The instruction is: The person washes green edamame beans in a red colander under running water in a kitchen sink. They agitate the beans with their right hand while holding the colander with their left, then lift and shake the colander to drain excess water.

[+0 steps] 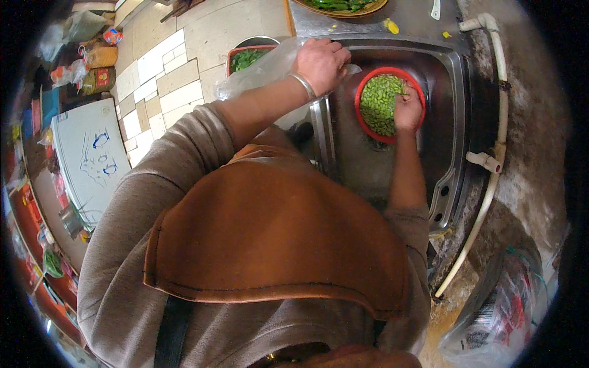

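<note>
At the sink's left rim, my left hand (322,62) has its fingers closed on a clear plastic bag (271,69). The bag trails to the left behind my wrist, and a small corner of it sticks out past my fingers. A round red basin (391,139) stands in the stainless steel sink (368,170). Green shelled beans (378,99) lie in it, apparently in water. My right hand (408,110) is over the right side of the basin with curled fingers at the beans. Whether a bean is between those fingertips is too small to tell.
Behind the sink, a dish of green vegetables (343,7) sits on the metal counter (317,23). Leafy greens (246,59) fill a red-rimmed container at the left. A white pipe (501,106) with a tap (483,162) runs along the right wall. A stuffed plastic bag (501,303) lies lower right.
</note>
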